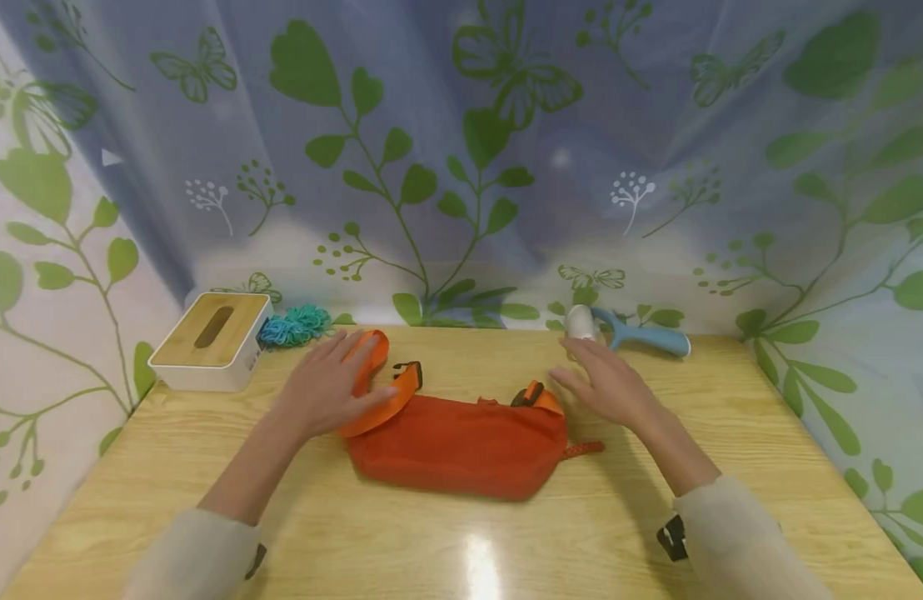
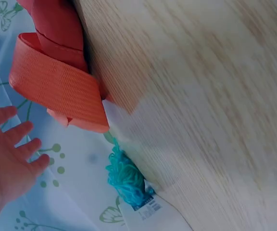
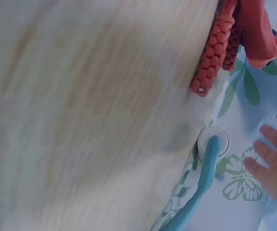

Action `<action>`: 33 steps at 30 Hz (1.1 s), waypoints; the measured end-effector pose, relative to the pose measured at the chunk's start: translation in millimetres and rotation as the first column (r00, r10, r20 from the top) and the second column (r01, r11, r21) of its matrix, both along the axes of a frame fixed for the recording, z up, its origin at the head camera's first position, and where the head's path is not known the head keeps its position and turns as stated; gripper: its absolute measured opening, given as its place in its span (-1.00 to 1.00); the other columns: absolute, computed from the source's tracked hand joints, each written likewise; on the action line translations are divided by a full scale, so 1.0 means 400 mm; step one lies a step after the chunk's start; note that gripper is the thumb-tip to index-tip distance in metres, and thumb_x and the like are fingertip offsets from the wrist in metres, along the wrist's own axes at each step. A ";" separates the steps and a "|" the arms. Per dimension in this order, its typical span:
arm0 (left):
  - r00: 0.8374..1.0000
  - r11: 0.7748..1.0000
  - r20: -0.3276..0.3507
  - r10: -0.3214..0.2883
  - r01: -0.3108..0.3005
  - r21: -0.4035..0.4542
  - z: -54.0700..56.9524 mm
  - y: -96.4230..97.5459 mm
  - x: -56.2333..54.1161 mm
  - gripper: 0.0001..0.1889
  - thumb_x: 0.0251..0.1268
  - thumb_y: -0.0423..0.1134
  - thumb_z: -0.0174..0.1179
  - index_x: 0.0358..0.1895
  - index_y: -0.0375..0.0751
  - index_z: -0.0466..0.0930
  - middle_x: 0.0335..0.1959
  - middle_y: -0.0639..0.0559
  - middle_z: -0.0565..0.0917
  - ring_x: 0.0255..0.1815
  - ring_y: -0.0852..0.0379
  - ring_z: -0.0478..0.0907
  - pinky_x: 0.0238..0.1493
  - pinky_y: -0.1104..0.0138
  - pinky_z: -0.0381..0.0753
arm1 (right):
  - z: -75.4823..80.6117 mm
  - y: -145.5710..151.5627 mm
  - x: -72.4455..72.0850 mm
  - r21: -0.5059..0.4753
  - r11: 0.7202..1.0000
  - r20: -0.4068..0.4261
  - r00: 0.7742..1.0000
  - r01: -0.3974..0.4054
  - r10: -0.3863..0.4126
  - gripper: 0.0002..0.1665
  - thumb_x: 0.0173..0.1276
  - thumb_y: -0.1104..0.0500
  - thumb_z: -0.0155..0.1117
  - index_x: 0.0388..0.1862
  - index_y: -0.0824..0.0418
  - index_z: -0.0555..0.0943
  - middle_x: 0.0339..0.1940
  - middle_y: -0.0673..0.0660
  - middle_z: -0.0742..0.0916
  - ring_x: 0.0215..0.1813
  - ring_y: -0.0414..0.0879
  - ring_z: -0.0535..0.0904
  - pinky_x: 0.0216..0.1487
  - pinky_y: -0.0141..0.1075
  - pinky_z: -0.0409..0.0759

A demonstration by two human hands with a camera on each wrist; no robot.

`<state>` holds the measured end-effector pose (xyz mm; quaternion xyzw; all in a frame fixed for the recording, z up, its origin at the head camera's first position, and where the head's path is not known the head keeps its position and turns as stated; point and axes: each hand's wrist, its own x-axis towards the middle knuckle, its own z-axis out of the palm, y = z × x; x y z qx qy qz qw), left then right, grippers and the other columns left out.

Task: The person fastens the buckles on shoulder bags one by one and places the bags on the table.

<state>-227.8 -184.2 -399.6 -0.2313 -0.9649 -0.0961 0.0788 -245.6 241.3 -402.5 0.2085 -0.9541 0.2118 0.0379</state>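
Left hand (image 1: 322,383): spread wide, just beside strap (image 1: 390,408).
Right hand (image 1: 610,381): fingers extended, near roller (image 1: 652,337).
Bag (image 1: 461,446): on tabletop (image 1: 401,550), well inside side edges.
Roller: at far edge.

Both forearms (image 1: 244,475) angled forward and inward, left hand (image 1: 319,383) with fingers (image 2: 18,134) spread, right hand (image 1: 607,382) well apart, fingers extended.

On my remote feed I identify a plain cream fabric left sleeve (image 1: 195,554) and a matching plain cream fabric right sleeve (image 1: 742,533), each terminating in a rounded edge on the forearm. A small angular black fitting (image 1: 672,538) protrudes beside the right edge; a narrow black sliver (image 1: 256,561) shows at the left.
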 end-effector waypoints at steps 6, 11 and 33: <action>0.998 0.997 -0.011 -0.067 0.068 0.037 -0.001 0.021 -0.012 -0.09 0.39 0.30 0.13 0.51 -0.40 0.27 0.52 -0.30 0.28 0.53 -0.31 0.17 0.51 -0.07 0.15 | 0.004 -0.013 -0.013 -0.117 0.990 0.096 0.991 -0.080 0.091 -0.20 0.60 -0.21 0.07 0.58 0.25 0.27 0.50 0.31 0.42 0.46 0.29 0.34 0.39 0.26 0.29; 0.998 0.997 0.038 -0.056 0.053 0.061 -0.005 0.040 -0.017 -0.21 0.39 0.33 0.11 0.21 -0.43 0.51 0.24 -0.26 0.52 0.31 -0.27 0.39 0.29 -0.07 0.41 | -0.010 -0.022 -0.018 -0.157 0.979 0.170 0.973 -0.132 0.159 -0.16 0.55 -0.22 0.15 0.57 0.26 0.29 0.52 0.26 0.41 0.51 0.24 0.28 0.41 0.22 0.29; 0.953 0.990 0.304 0.009 -0.051 0.129 -0.026 0.111 -0.051 -0.13 0.42 0.30 0.12 0.45 -0.43 0.35 0.35 -0.28 0.51 0.32 -0.27 0.46 0.31 -0.09 0.44 | -0.034 -0.027 -0.018 -0.149 0.959 0.176 0.947 -0.242 0.267 -0.16 0.42 -0.09 0.39 0.45 0.41 0.40 0.39 0.31 0.55 0.37 0.25 0.48 0.33 0.17 0.44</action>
